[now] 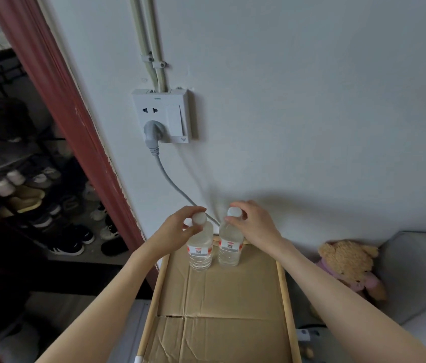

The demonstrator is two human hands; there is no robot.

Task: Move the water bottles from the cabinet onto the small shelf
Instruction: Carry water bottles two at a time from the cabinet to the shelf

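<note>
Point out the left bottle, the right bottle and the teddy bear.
left bottle [199, 251]: head view, on its label.
right bottle [230, 246]: head view, on its label.
teddy bear [348, 258]: head view, on its head.

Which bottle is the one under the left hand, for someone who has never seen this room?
Find the cardboard-lined shelf below the wall socket. Two clear, white-capped water bottles stand upright side by side at its far end by the wall. Yours is the left bottle, nearer the red door frame, its cap pinched by the left hand; the right hand holds the other.
</note>
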